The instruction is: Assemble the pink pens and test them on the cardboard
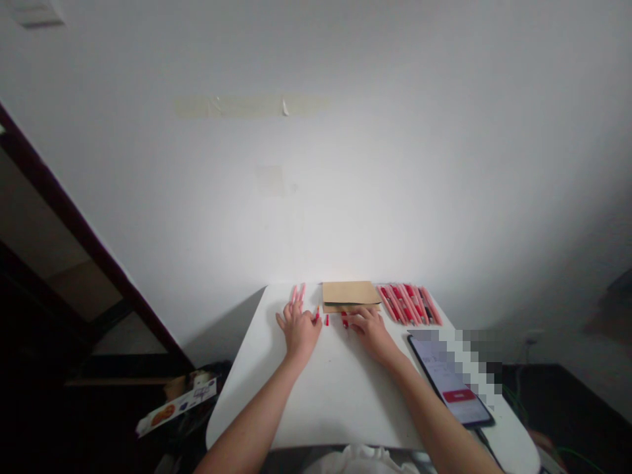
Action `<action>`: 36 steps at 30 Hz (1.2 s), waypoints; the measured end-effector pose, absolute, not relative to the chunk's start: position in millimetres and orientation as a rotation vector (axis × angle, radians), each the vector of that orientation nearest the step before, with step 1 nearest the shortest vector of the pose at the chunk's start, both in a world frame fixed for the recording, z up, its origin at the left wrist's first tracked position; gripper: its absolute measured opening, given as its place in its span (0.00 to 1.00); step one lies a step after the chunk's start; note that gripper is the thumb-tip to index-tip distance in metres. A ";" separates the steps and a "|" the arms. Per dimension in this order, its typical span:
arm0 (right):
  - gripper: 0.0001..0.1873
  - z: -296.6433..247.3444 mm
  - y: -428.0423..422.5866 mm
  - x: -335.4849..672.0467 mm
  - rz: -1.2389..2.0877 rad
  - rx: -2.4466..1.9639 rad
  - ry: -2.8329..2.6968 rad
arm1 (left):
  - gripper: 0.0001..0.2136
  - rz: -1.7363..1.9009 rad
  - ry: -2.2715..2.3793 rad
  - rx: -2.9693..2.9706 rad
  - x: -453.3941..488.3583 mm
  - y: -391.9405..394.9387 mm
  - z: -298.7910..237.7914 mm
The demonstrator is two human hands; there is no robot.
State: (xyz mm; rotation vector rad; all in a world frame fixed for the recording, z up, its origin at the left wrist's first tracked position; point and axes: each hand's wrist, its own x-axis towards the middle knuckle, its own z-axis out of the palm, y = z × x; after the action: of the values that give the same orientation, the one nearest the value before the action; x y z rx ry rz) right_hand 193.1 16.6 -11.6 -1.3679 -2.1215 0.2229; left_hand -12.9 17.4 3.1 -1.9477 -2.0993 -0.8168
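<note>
On a white table, my left hand (299, 330) has its thumb and index finger closed around a small red piece with an orange tip (318, 312). Its other fingers reach toward two slim pink pens (302, 290) at the back left. My right hand (371, 333) rests palm down in front of a brown cardboard piece (350, 291), its fingertips closed at another small red piece (345, 323), partly hidden. Between the hands a third short red piece (326, 320) lies loose. What exactly these red pieces are is too small to tell.
A row of pink and red pens (407, 304) lies at the back right. A large phone or tablet (447, 378) with a lit screen lies near the right edge, a cable below it. The wall (316, 217) meets the white table (330, 401) at the back.
</note>
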 end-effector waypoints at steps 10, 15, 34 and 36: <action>0.17 -12.8 18.8 196.4 0.226 -1.358 -2.078 | 0.07 -0.824 -2.183 -1.913 -14.1 20.4 5.7; 0.17 -14.8 20.2 197.4 0.218 -1.332 -2.054 | 0.05 -0.916 -2.167 -1.866 -15.3 20.1 7.8; 0.16 -10.6 22.2 197.9 0.065 -1.178 -1.896 | 0.01 -1.287 -1.492 -2.299 -11.6 23.5 -6.7; 0.15 -11.2 22.7 197.7 0.045 -1.191 -1.905 | 0.01 -1.294 -1.453 -2.330 -11.2 23.7 -7.0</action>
State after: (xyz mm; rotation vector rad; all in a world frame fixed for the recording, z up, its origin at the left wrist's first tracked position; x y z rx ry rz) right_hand 197.7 22.7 -11.2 -1.1906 -1.9052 0.0452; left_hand -11.2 23.7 -7.0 -2.3304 -1.4530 -1.2944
